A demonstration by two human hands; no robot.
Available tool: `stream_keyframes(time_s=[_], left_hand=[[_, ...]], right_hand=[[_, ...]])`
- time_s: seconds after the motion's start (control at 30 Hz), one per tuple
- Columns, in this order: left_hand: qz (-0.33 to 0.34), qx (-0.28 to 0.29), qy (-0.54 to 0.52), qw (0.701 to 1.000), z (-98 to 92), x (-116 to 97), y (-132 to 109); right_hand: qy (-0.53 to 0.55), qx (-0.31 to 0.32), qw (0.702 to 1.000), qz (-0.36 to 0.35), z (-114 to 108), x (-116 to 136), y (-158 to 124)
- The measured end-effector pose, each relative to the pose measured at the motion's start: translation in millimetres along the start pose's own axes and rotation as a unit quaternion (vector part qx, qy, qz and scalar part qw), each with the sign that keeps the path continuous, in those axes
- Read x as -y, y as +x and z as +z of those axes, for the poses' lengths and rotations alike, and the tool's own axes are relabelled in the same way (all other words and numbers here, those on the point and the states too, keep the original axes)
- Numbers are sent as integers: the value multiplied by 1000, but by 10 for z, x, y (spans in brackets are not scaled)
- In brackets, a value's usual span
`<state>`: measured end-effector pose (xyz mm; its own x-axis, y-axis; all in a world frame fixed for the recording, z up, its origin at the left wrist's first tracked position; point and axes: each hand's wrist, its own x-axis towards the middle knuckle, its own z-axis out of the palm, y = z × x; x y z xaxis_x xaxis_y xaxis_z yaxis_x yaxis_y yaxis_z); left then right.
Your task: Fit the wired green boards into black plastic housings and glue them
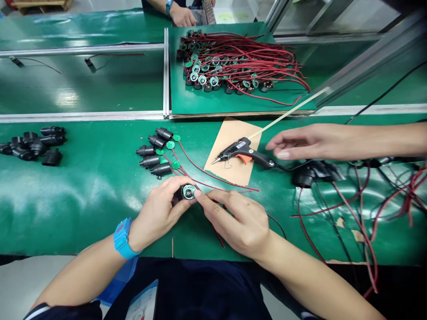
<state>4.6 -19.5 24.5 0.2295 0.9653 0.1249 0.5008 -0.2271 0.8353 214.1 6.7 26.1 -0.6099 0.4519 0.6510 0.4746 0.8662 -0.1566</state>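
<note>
My left hand (160, 212), with a blue wrist strap, grips a small black cylindrical part (188, 192) whose round green circuit board faces up. My right hand (238, 220) pinches the edge of that board with index finger and thumb; red and black wires run out beneath it. Just beyond my hands lie several black cylinders (154, 153) in a row, each with a green round board and red wire attached.
A black glue gun (245, 151) rests on a brown card (233, 151); another person's hand (296, 142) reaches toward it from the right. Loose black housings (33, 144) lie left. A green tray (213, 103) behind holds many wired boards. Tangled wires (367, 200) lie right. Another person's hand (182, 17) at the far edge.
</note>
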Motion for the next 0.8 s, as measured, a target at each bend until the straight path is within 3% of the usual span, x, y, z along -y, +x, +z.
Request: stream_keyframes(time_s=[0.2,0.33,0.47,0.57,0.67,0.8], left_hand=[[0,37,19,999,30,5,-30],[-15,76,-44,996,0,-32,-54],[-65,69,-108,990,-11,-63,-64],[-80,45,-130,987,12,-65,-47],[-91,24,-139,986,30,-57,-25],[-96,17,-136,986,24,-54,-4]], right_hand=[[-89,17,994,-54,-41,77,55],[-142,19,987,-80,-74,127,110],[-149,20,985,-81,-84,143,144],[-96,29,994,-46,-50,131,113],[1,27,999,33,2,110,35],[15,10,998,66,18,90,-50]])
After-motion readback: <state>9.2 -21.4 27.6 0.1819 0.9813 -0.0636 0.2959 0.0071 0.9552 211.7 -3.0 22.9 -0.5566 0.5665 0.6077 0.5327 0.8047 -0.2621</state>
